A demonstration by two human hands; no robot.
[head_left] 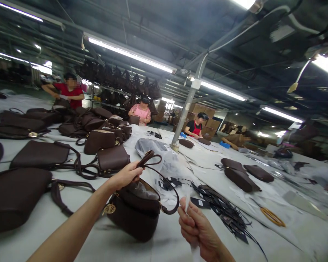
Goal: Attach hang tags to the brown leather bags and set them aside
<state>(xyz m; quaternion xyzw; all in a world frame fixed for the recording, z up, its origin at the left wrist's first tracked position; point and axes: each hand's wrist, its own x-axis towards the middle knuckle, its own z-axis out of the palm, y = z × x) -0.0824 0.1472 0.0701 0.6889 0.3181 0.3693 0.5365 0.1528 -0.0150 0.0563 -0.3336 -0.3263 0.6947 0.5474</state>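
My left hand (pixel 129 174) is closed around the strap of a dark brown handbag (pixel 135 214), whose strap loops up above the fist. The bag is upright with its top open, and crumpled clear plastic (pixel 143 191) shows inside. A round gold charm (pixel 109 208) hangs at its left side. To the right of the bag, my right hand (pixel 195 225) pinches a thin strip of whitish translucent material (pixel 187 198), part of which hangs below the fist.
Many brown handbags (pixel 41 154) cover the table's left side. Black tags with cords (pixel 224 209) lie in a heap at right, near orange-handled scissors (pixel 273 216). Brown pouches (pixel 240 174) lie farther back. A metal post (pixel 184 116) rises from the table. Several people work beyond it.
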